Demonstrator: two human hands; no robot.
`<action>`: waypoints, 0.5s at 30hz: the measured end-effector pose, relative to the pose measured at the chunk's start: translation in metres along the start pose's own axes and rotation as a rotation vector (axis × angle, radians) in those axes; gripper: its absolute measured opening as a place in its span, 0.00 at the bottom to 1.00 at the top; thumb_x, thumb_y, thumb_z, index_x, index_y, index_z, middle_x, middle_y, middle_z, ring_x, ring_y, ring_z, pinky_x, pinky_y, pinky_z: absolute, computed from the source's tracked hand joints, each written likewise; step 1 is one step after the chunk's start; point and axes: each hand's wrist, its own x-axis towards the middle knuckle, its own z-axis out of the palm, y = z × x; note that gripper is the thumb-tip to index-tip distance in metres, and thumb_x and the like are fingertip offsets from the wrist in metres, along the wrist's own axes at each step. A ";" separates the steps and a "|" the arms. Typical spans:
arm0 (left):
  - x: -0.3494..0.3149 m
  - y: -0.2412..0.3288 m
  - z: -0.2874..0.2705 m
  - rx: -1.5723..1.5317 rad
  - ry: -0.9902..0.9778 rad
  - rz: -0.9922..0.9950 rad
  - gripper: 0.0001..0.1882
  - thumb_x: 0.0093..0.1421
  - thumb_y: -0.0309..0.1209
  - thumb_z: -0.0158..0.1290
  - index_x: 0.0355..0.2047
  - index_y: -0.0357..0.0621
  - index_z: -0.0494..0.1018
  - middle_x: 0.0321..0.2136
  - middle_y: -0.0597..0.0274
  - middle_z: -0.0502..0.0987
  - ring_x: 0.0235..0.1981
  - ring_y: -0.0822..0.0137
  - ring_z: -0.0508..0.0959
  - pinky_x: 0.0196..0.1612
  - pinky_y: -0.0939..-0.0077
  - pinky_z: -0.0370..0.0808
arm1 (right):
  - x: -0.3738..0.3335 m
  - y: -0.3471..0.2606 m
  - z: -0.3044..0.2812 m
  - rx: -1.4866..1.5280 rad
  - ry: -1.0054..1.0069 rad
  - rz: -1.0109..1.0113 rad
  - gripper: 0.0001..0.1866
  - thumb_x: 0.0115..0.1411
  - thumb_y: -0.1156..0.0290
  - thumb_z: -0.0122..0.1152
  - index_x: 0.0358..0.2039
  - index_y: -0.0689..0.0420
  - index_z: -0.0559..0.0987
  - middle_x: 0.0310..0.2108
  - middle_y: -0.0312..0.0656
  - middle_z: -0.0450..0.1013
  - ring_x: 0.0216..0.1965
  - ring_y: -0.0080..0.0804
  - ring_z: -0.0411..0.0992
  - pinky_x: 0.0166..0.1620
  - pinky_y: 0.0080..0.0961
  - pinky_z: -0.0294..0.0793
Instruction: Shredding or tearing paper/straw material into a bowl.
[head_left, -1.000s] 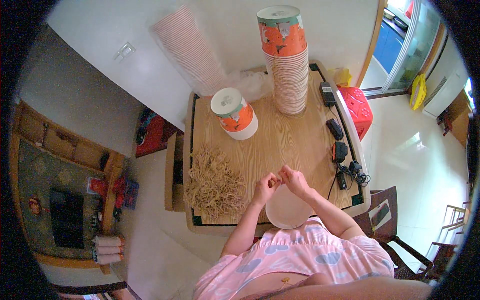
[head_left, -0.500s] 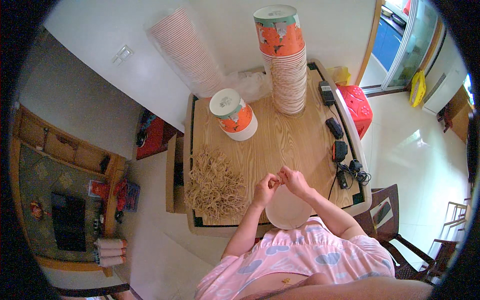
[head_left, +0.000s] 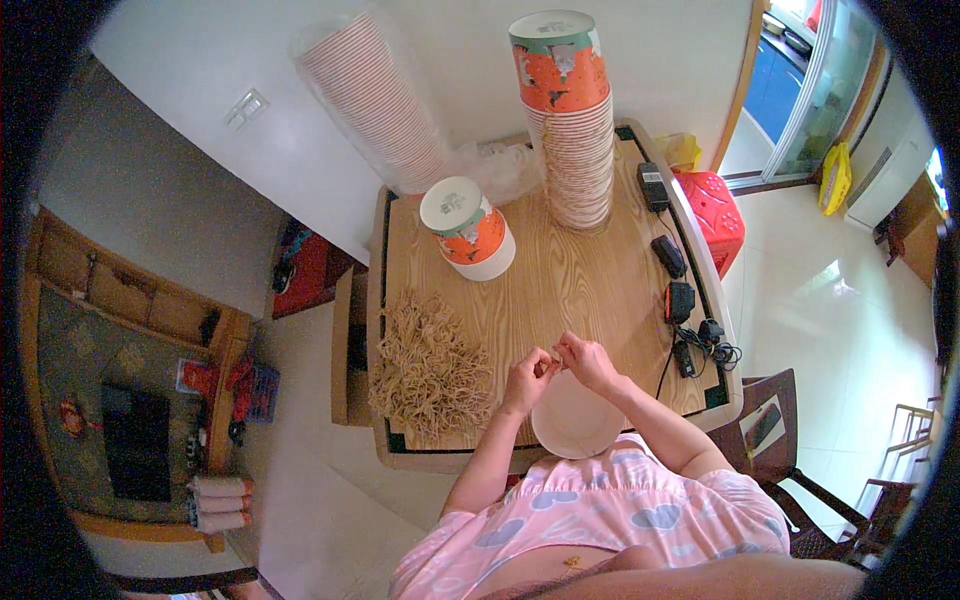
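A white paper bucket (head_left: 577,418) rests against my body at the table's near edge, its open mouth facing up. My left hand (head_left: 532,380) is closed in a pinch at the bucket's far rim. Right beside it, my right hand (head_left: 588,363) pinches at the same spot, fingertips nearly touching the left ones. What the fingertips hold is too small to make out. To the left of my hands lies a loose heap of tan twisted cords (head_left: 430,370).
A short stack of orange-and-green buckets (head_left: 468,235) stands upside down beyond the cords. Behind it rise a tall bucket stack (head_left: 575,130) and a plastic-wrapped stack (head_left: 375,105). Black chargers and cables (head_left: 680,300) line the table's right edge. A red stool (head_left: 712,215) stands beyond.
My fingers have shifted slightly at the rim, the left hand moving a little closer to the right. The bucket and everything on the table stay in place.
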 end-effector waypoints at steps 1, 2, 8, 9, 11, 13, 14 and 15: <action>-0.001 -0.003 0.000 -0.012 -0.019 -0.024 0.06 0.51 0.24 0.55 0.25 0.42 0.68 0.19 0.66 0.71 0.21 0.76 0.70 0.26 0.79 0.69 | 0.000 0.000 0.001 0.002 0.006 -0.004 0.09 0.58 0.66 0.50 0.29 0.60 0.70 0.19 0.47 0.72 0.23 0.44 0.73 0.26 0.34 0.71; -0.001 -0.006 0.000 -0.023 -0.038 -0.048 0.05 0.51 0.22 0.54 0.25 0.42 0.68 0.21 0.64 0.72 0.23 0.74 0.72 0.28 0.78 0.70 | 0.000 -0.001 0.001 0.003 0.006 -0.006 0.09 0.58 0.66 0.50 0.29 0.60 0.70 0.19 0.47 0.72 0.23 0.44 0.73 0.26 0.34 0.71; 0.000 -0.010 -0.004 0.114 0.005 0.253 0.03 0.50 0.21 0.53 0.26 0.40 0.73 0.27 0.59 0.75 0.29 0.63 0.76 0.29 0.76 0.71 | -0.001 -0.004 -0.002 0.069 -0.020 0.028 0.10 0.58 0.65 0.50 0.29 0.59 0.70 0.18 0.46 0.72 0.22 0.44 0.73 0.25 0.35 0.70; 0.000 -0.009 -0.004 0.114 0.006 0.253 0.03 0.50 0.21 0.53 0.26 0.40 0.73 0.27 0.59 0.75 0.29 0.63 0.76 0.29 0.76 0.71 | -0.002 -0.007 -0.004 0.061 -0.028 0.027 0.10 0.59 0.65 0.49 0.29 0.59 0.70 0.18 0.46 0.72 0.22 0.44 0.73 0.26 0.35 0.70; 0.000 -0.007 -0.002 -0.048 0.058 0.118 0.06 0.49 0.18 0.52 0.29 0.37 0.75 0.29 0.59 0.76 0.31 0.65 0.76 0.33 0.77 0.72 | -0.002 -0.008 -0.004 0.053 -0.037 0.026 0.10 0.59 0.65 0.49 0.29 0.59 0.70 0.18 0.46 0.72 0.22 0.44 0.73 0.26 0.35 0.70; 0.002 -0.006 -0.001 -0.055 0.042 0.034 0.06 0.49 0.19 0.53 0.30 0.37 0.75 0.29 0.60 0.76 0.29 0.67 0.75 0.33 0.77 0.72 | -0.001 -0.006 -0.004 0.073 -0.041 -0.010 0.10 0.59 0.64 0.48 0.27 0.57 0.68 0.19 0.48 0.72 0.24 0.47 0.73 0.26 0.40 0.70; 0.003 -0.005 0.000 -0.061 0.024 -0.050 0.06 0.49 0.20 0.54 0.30 0.36 0.75 0.28 0.61 0.76 0.28 0.69 0.75 0.32 0.78 0.72 | -0.001 -0.005 -0.003 0.073 -0.041 -0.011 0.10 0.59 0.64 0.48 0.27 0.57 0.68 0.19 0.48 0.72 0.24 0.47 0.73 0.26 0.40 0.70; 0.003 -0.009 0.002 -0.061 0.027 -0.050 0.06 0.49 0.20 0.54 0.30 0.36 0.75 0.28 0.61 0.76 0.28 0.69 0.75 0.32 0.78 0.72 | -0.001 -0.004 -0.002 0.058 -0.031 -0.027 0.10 0.59 0.64 0.48 0.28 0.58 0.69 0.19 0.47 0.72 0.24 0.46 0.73 0.26 0.37 0.70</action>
